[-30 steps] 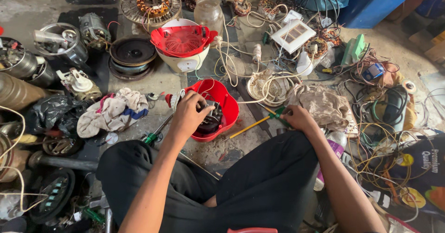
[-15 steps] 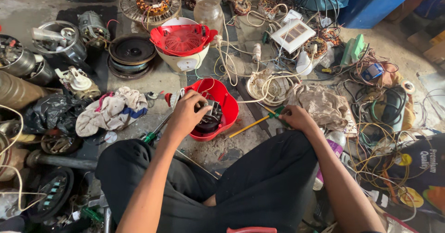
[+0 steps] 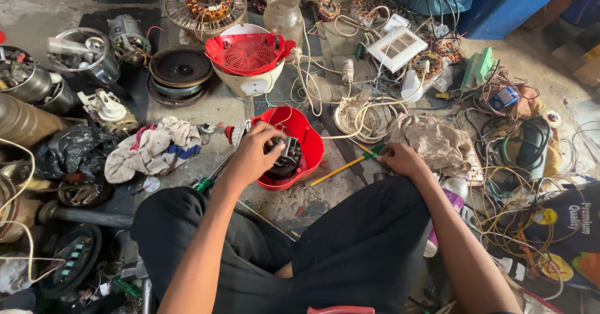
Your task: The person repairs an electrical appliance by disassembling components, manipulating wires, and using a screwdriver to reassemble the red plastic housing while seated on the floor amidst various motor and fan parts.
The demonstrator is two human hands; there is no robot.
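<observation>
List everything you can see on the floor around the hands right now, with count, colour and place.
red housing: one, red, centre floor, a dark motor part inside
screwdriver: one, yellow shaft, green handle, right of the housing
appliance base: one, cream with red grille top, behind the housing
rag: one, white and pink, left of the housing
brown cloth: one, right of centre
wire coil: one, white, behind the screwdriver
round stator: one, copper windings, top
tangled wires: many, mixed colours, right side
left hand: on the motor part in the housing
right hand: holding the screwdriver handle
</observation>
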